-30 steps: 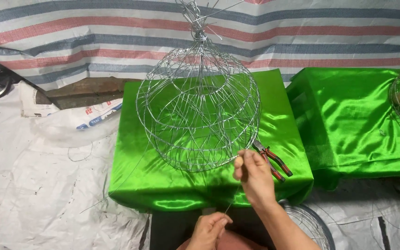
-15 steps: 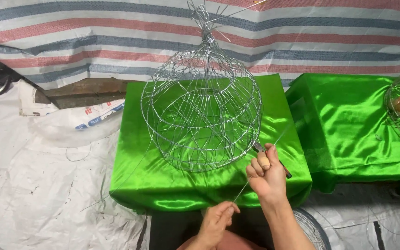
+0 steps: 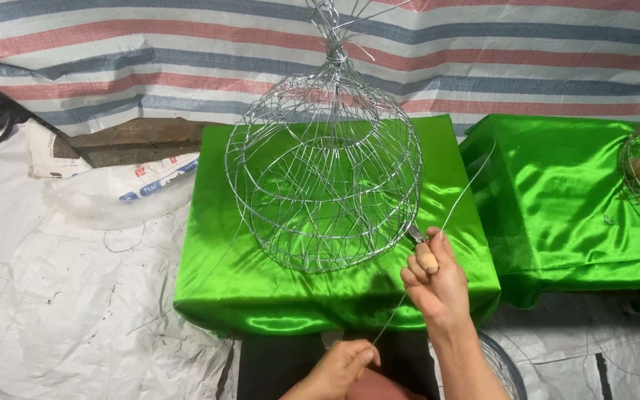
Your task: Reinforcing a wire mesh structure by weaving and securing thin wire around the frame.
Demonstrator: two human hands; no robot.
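Right hand [image 3: 438, 285] grip closed on pliers [image 3: 422, 252] beside wire cage [image 3: 324, 167]; left hand [image 3: 342, 367] pinches wire [image 3: 390, 322].

Round wire cage frame [image 3: 325, 167] hangs over middle of green satin-covered table [image 3: 261, 289], blocking centre. Bare cloth at cage's 8 o'clock: room to pass. At 4 o'clock, right hand [image 3: 438, 285] with tool and taut wire strand [image 3: 462, 194] bar way. Narrow gap at 3 o'clock before second green table [image 3: 557, 207].
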